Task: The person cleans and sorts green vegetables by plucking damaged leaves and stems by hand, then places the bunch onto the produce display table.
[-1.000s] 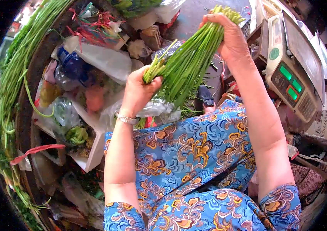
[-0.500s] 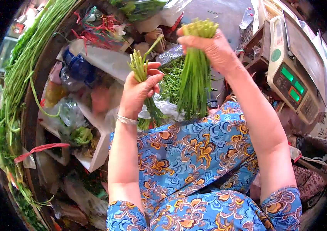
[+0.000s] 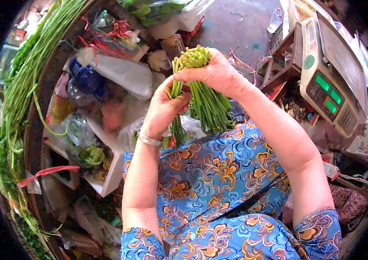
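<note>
My right hand is closed round the upper part of a thick bunch of green stems, whose pale cut ends point up and whose dark green lengths hang down over my lap. Right beside it, my left hand grips a smaller bunch of the same stems. The two bunches meet at the top, and the right thumb reaches across to the smaller one. A silver bracelet circles my left wrist.
A scale with lit green digits stands at the right. Long green stalks lie along the left edge. Red ties, a white foam box and plastic bags are at the left. A plastic bottle lies at the top.
My right hand has moved left and down with the large bunch, bringing it against the smaller bunch. My left hand has shifted slightly toward it, its fingers more closed.
</note>
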The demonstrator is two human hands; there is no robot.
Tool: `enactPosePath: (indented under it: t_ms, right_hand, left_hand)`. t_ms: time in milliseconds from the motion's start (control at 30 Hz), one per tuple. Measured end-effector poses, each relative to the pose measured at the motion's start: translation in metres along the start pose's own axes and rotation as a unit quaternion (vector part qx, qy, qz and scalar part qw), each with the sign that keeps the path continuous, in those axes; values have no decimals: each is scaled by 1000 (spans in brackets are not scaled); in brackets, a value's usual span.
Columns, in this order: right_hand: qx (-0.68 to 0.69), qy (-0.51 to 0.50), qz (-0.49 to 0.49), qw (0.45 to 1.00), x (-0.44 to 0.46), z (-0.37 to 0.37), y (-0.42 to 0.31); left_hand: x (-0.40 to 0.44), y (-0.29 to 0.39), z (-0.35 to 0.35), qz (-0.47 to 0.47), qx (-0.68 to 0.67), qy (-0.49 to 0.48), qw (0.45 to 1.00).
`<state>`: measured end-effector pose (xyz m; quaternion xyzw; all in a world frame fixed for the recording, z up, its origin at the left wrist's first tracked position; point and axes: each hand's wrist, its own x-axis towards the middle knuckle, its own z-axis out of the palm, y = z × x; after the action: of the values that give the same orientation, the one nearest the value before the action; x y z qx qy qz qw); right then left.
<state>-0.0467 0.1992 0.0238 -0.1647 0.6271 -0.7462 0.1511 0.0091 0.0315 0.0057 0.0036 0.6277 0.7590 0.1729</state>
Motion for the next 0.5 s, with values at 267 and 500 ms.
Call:
enactPosePath:
  t_ms: [267, 500]
  right_hand:
    - [120, 21, 26, 992, -1, -6, -5]
    - [81, 9, 0, 997, 0, -7, -3]
  left_hand:
    - [-7, 9, -6, 16, -99, 9, 995]
    - [-5, 6, -6, 23, -56, 16, 998]
